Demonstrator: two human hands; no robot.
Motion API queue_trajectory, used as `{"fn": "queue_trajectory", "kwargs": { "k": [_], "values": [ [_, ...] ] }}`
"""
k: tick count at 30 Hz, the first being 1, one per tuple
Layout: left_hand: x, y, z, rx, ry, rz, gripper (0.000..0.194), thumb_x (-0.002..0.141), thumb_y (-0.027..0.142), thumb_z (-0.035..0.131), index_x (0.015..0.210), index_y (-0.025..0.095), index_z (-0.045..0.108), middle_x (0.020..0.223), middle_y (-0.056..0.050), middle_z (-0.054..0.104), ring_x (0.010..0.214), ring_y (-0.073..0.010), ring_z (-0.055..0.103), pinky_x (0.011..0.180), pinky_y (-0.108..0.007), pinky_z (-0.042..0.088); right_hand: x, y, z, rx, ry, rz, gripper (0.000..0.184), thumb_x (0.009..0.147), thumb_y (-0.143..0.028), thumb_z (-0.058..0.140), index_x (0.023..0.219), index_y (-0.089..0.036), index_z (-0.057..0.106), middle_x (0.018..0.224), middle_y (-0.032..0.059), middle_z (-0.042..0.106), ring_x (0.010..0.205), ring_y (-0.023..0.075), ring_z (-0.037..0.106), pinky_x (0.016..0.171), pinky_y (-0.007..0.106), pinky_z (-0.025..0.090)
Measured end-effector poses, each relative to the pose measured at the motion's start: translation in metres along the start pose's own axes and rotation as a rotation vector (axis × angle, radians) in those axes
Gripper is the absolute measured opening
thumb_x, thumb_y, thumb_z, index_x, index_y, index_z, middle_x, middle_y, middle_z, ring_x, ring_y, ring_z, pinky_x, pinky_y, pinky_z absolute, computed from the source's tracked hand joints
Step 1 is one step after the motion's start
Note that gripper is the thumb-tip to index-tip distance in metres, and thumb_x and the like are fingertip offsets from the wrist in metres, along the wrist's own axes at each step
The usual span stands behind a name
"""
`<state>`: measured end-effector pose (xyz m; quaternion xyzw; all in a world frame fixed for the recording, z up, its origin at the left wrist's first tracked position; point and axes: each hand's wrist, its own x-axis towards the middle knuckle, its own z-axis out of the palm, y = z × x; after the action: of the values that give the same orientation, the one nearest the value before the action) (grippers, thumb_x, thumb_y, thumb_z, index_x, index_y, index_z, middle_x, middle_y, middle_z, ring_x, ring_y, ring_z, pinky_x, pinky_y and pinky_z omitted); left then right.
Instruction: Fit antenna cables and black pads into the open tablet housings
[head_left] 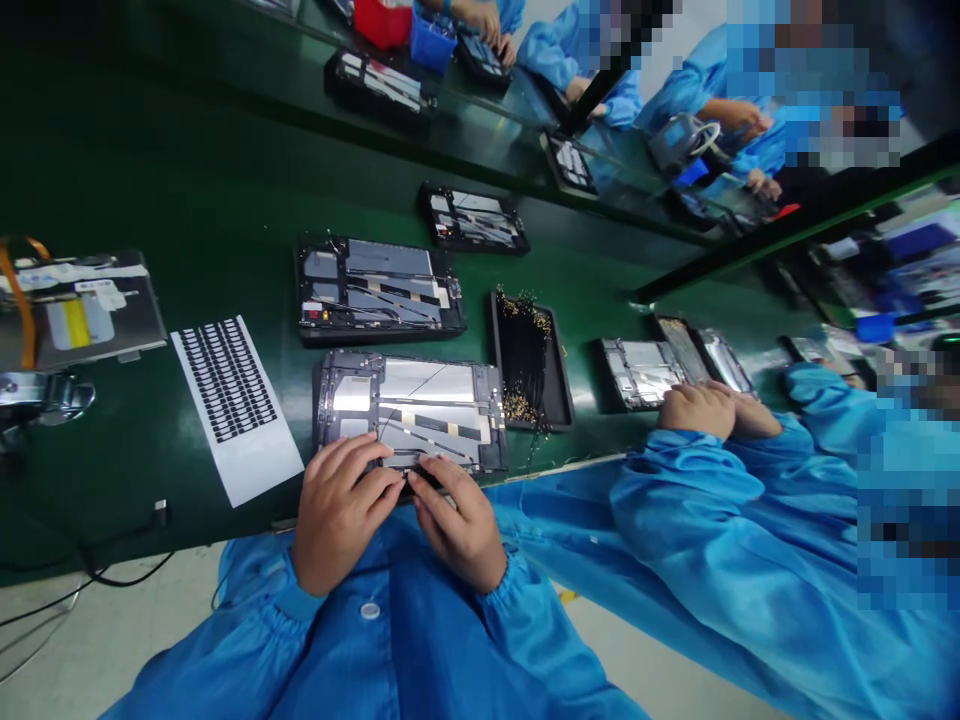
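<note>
An open tablet housing (427, 375), with silver plates and black flat cables inside, lies in front of me on a black base. A thin dark wire loops over its silver plate and runs down toward my fingers. At the near edge of the housing, my left hand (337, 515) has its fingers bent and pressed together, with the fingertips on the frame. Close beside it, my right hand (461, 520) is closed too, thumb and fingers pinched at the same edge. The fingers hide whatever small piece lies between them.
A black tray (559, 385) of gold-tipped thin cables sits to the right. Behind is another open tablet housing (390, 270). At left are a sheet of black labels (259, 465) and a cable plug (160, 512). A co-worker's hands (697, 410) are on the right.
</note>
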<state>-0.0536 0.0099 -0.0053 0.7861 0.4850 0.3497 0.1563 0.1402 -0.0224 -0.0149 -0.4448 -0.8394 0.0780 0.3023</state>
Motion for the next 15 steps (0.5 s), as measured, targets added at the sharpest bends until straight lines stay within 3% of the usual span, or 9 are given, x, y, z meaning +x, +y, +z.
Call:
{"fn": "queue_trajectory", "kwargs": {
  "k": [4,6,9,12,15],
  "values": [
    [-0.002,0.008,-0.001,0.014,-0.004,-0.026,0.01,0.091,0.02,0.062,0.084,0.024,0.068,0.112,-0.001,0.071,0.12,-0.0223,0.059,0.108,-0.045,0.041,0.01,-0.008,-0.009,-0.059,-0.015,-0.03,0.046,0.089,-0.006,0.059,0.133,-0.017,0.057,0.124,0.0166,0.064,0.118,0.0273,0.061,0.096,0.048,0.057],
    [-0.008,0.008,-0.01,0.034,-0.011,-0.006,0.012,0.092,0.02,0.059,0.096,0.025,0.069,0.124,-0.002,0.068,0.127,-0.0223,0.055,0.112,-0.044,0.038,0.024,-0.016,-0.018,-0.04,-0.065,-0.001,0.037,0.091,-0.01,0.061,0.127,-0.019,0.06,0.122,0.0149,0.065,0.113,0.0273,0.062,0.091,0.047,0.057],
    [-0.024,-0.008,-0.033,0.146,0.051,-0.056,0.031,0.094,0.019,0.056,0.124,0.027,0.062,0.141,-0.005,0.058,0.137,-0.0225,0.047,0.117,-0.045,0.033,0.06,-0.029,-0.025,0.101,-0.154,0.039,0.028,0.095,-0.016,0.057,0.123,-0.02,0.061,0.123,0.0134,0.062,0.113,0.0254,0.059,0.092,0.043,0.054],
    [-0.04,-0.039,-0.055,0.306,0.156,-0.264,0.042,0.097,0.021,0.05,0.138,0.023,0.051,0.142,-0.008,0.058,0.139,-0.0246,0.046,0.118,-0.048,0.03,0.112,-0.044,-0.007,0.201,-0.323,-0.087,0.021,0.099,-0.018,0.051,0.117,-0.018,0.062,0.116,0.0113,0.062,0.109,0.0223,0.058,0.092,0.037,0.051],
    [-0.047,-0.068,-0.063,0.362,0.13,-0.37,0.047,0.098,0.025,0.045,0.145,0.018,0.044,0.14,-0.012,0.059,0.136,-0.0271,0.05,0.117,-0.05,0.032,0.162,-0.051,0.033,0.005,-0.521,-0.244,0.013,0.098,-0.021,0.054,0.102,-0.016,0.066,0.104,0.01,0.065,0.098,0.023,0.057,0.084,0.036,0.047]
  ]
}}
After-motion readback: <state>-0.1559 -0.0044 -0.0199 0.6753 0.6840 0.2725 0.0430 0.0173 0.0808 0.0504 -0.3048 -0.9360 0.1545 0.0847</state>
